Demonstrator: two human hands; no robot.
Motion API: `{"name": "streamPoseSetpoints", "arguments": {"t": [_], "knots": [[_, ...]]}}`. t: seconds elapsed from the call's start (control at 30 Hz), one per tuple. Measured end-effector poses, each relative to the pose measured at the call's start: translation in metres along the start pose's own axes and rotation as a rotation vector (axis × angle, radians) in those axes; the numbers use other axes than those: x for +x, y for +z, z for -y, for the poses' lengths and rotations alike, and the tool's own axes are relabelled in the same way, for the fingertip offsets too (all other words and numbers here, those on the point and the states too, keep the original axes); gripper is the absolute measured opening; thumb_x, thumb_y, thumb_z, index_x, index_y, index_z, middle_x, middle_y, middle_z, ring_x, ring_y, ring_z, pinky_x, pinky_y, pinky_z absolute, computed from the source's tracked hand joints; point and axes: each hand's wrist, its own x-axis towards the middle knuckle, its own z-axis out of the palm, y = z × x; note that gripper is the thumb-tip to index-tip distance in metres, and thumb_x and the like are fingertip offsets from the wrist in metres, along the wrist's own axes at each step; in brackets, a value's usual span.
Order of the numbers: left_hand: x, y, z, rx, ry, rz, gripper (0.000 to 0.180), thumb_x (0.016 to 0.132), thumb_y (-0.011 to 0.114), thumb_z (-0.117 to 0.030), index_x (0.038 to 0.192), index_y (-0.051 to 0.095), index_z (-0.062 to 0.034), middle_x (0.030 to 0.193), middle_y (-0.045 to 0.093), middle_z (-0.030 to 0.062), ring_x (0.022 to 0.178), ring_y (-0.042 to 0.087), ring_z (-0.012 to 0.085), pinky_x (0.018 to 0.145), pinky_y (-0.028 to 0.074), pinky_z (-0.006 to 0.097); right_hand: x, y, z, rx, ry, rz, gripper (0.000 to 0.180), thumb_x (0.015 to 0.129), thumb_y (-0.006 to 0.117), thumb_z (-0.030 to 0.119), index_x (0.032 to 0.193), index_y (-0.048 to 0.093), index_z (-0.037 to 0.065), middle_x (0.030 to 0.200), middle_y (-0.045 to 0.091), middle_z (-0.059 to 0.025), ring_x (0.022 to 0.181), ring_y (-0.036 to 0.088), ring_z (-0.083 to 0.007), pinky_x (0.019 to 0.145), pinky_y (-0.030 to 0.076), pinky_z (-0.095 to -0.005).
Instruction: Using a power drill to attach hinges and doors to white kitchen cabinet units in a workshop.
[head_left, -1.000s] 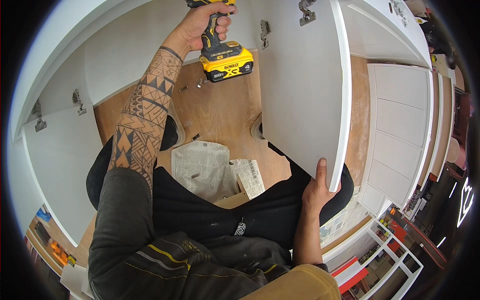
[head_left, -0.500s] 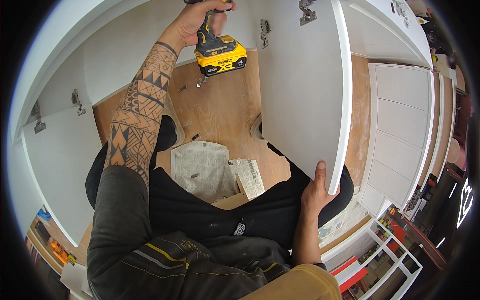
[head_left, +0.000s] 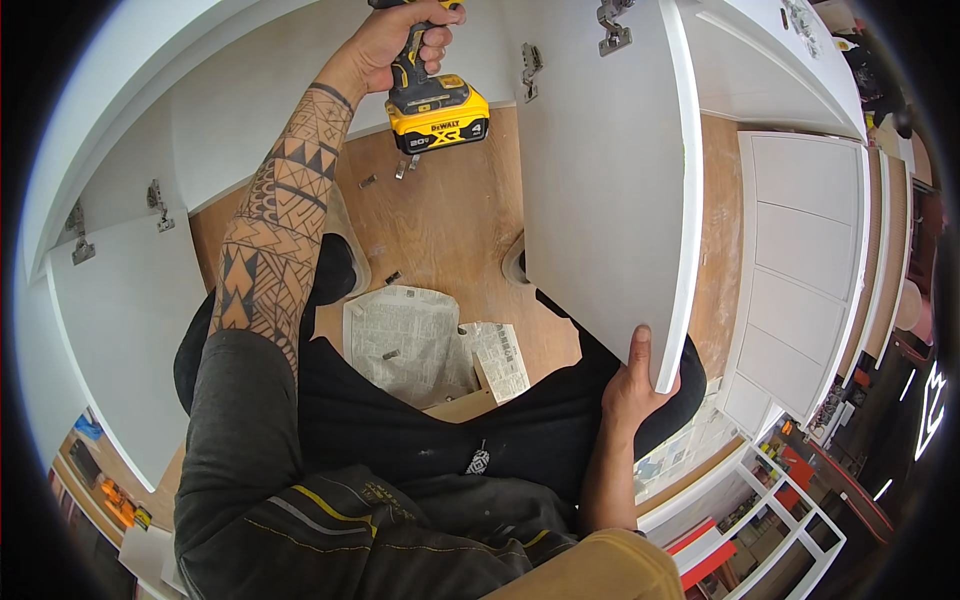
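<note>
Left hand (head_left: 393,48) wrapped tight around handle of yellow and black drill (head_left: 434,100), top middle of frame. Right hand (head_left: 633,392) grips low corner of big white door (head_left: 610,160), right of middle, thumb on flat side. Metal hinges (head_left: 614,36) on door, near top edge of frame. Newspaper (head_left: 405,325) on wood floor (head_left: 440,220), middle of frame. Another white door (head_left: 130,330) at left.

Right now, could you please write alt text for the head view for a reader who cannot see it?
A person's left hand holds a yellow-and-black cordless power tool while the right hand grips the edge of a white door with metal hinges. Newspaper lies on the brown floor between black-clad legs.
</note>
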Motion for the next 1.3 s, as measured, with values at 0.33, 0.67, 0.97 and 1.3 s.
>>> {"name": "streamPoseSetpoints", "arguments": {"t": [0.33,0.67,0.97,1.3], "knots": [[-0.005,0.006,0.003,-0.057,0.029,-0.002,0.044,0.102,0.066,-0.035,0.131,0.066,-0.0026,0.067,0.054,-0.0080,0.057,0.054,0.0029,0.058,0.051,0.021,0.000,0.005,0.012,-0.011,-0.047,-0.008,0.031,0.098,0.078,0.015,0.114,0.071,-0.011,0.102,0.074,-0.0125,0.090,0.067,-0.0171,0.083,0.052,-0.0304],[-0.004,0.012,0.000,-0.021,0.046,-0.118,0.040,0.100,0.069,-0.039,0.116,0.069,-0.0021,0.066,0.053,-0.0068,0.056,0.053,0.0039,0.056,0.050,0.022,0.000,-0.003,0.009,-0.035,-0.008,0.036,0.033,0.097,0.079,0.011,0.120,0.068,-0.009,0.107,0.073,-0.0125,0.096,0.069,-0.0185,0.089,0.054,-0.0321],[-0.006,0.020,-0.007,-0.024,-0.007,-0.146,0.031,0.099,0.071,-0.038,0.101,0.065,-0.0075,0.062,0.050,-0.0083,0.053,0.051,0.0033,0.053,0.047,0.022,0.003,0.001,0.012,-0.025,0.016,0.028,0.032,0.097,0.079,0.010,0.120,0.067,-0.010,0.108,0.073,-0.0133,0.097,0.069,-0.0192,0.090,0.055,-0.0325],[-0.007,0.017,-0.007,-0.121,-0.056,-0.123,0.032,0.099,0.072,-0.039,0.102,0.064,-0.0073,0.062,0.050,-0.0090,0.052,0.049,0.0026,0.053,0.046,0.022,0.000,0.005,0.017,-0.023,-0.038,0.005,0.031,0.097,0.079,0.016,0.113,0.071,-0.010,0.101,0.075,-0.0118,0.089,0.067,-0.0163,0.084,0.052,-0.0300]]}}
